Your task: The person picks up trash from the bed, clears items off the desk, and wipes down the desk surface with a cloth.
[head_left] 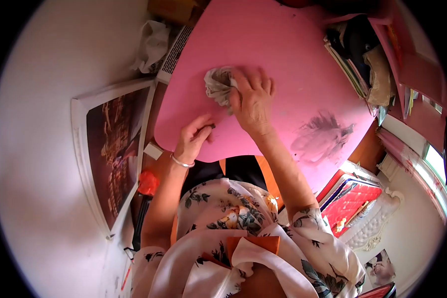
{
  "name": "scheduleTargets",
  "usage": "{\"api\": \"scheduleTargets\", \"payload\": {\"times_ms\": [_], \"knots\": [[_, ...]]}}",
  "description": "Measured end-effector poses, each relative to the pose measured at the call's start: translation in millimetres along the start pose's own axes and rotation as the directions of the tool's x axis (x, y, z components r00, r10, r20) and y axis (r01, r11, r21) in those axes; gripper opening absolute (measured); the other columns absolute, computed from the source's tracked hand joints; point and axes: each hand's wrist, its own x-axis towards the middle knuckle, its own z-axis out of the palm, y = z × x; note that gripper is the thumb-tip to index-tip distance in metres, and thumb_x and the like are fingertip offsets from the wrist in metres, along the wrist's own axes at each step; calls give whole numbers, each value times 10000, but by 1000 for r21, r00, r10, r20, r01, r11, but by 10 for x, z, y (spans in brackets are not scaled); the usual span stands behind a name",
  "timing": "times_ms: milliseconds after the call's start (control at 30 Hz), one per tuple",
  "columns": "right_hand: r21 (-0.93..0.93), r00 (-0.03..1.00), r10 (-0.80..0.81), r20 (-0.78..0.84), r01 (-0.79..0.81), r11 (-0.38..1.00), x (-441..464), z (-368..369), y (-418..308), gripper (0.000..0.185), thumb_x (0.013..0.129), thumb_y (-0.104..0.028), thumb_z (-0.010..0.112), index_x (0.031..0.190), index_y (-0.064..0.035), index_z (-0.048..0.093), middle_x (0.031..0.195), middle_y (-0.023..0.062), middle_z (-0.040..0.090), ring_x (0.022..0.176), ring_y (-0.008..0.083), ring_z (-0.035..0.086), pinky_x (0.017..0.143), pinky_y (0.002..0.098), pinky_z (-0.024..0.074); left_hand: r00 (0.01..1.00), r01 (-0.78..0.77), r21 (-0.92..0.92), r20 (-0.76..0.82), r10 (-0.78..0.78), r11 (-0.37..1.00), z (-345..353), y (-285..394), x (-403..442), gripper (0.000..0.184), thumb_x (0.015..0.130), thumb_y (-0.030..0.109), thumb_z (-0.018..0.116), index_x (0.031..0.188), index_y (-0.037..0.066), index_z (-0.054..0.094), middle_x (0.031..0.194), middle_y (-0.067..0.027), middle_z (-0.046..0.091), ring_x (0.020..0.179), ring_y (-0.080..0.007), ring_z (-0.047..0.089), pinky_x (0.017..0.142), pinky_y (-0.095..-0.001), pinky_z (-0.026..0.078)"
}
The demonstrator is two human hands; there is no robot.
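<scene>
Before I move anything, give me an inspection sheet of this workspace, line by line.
Surface: pink tabletop, marked by a dark smudge toward the right edge.
Job's things: crumpled greyish wad, cloth or paper unclear; small dark object, identity unclear.
Clutter: papers or folders and dark items piled at the table's far right.
Left hand: pinches the small dark object, just off the near edge or over it; exact height unclear.
Right hand: against the wad's right side, fingers blurred.
Cables: nothing seen on the tabletop.
Surroundings: framed picture at left, bright window at right.
</scene>
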Motion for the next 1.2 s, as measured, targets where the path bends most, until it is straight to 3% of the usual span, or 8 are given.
{"api": "scheduleTargets", "payload": {"times_ms": [200,267,567,733,867,1000,1067,1200], "knots": [[-267,982,-158,-102,126,955,-299,530,-104,478,759,-235,637,1213,-126,534,1305,133,439,1196,363,389,982,530,286,994,49,-62,-94,-55,997,-454,-59,-523,318,880,-9,514,1195,-44,506,1037,-139,622,678,-122,559,630,-239,475],[-92,831,-543,123,554,827,-338,577,-97,421,781,-211,603,1193,-141,548,1269,99,484,1161,318,446,972,529,315,992,33,-195,-114,-56,980,-594,-56,-631,316,880,-12,505,1196,-34,506,1045,-147,622,684,-123,558,635,-239,475],[-436,807,-331,-489,103,894,1977,163,281,489,755,-315,653,1192,-120,555,1163,220,551,1052,401,504,928,493,372,982,-75,-312,-189,15,947,-962,-188,-805,273,875,-12,498,1141,5,555,1051,-165,620,683,-124,553,620,-251,464],[-524,934,-346,-91,251,814,720,619,-268,495,837,-286,520,1247,-12,470,1211,185,472,1140,347,431,838,546,394,977,-122,-346,-207,52,930,-916,-83,-743,277,878,10,514,1150,33,560,1078,-163,614,693,-127,552,631,-256,463],[-82,780,-622,68,625,776,-829,1070,-417,395,756,-218,539,1142,-136,551,1193,78,485,1088,277,463,814,492,408,978,-152,-365,-190,86,918,-891,97,-694,279,879,28,532,1154,57,564,1107,-164,604,704,-132,550,650,-256,460],[-35,813,-582,12,582,812,-873,849,-184,342,754,-198,538,1089,-135,566,1039,82,550,955,251,527,737,405,432,983,-112,-313,-175,59,943,-908,147,-653,290,892,15,498,1173,58,554,1110,-161,597,695,-116,533,660,-252,457],[-324,941,-80,330,192,926,-697,570,327,288,759,-150,540,1044,-119,566,918,90,571,837,250,550,679,379,436,986,-76,-288,-167,28,955,-868,178,-632,288,892,8,491,1168,55,558,1122,-161,590,704,-117,536,668,-247,456],[-559,868,-44,-494,-278,781,-710,-446,1975,448,847,-276,568,1272,-153,498,990,184,555,798,342,544,666,419,475,995,-29,-265,-105,2,964,-828,141,-545,286,891,5,489,1165,51,556,1121,-157,591,709,-119,538,667,-248,455]]}}
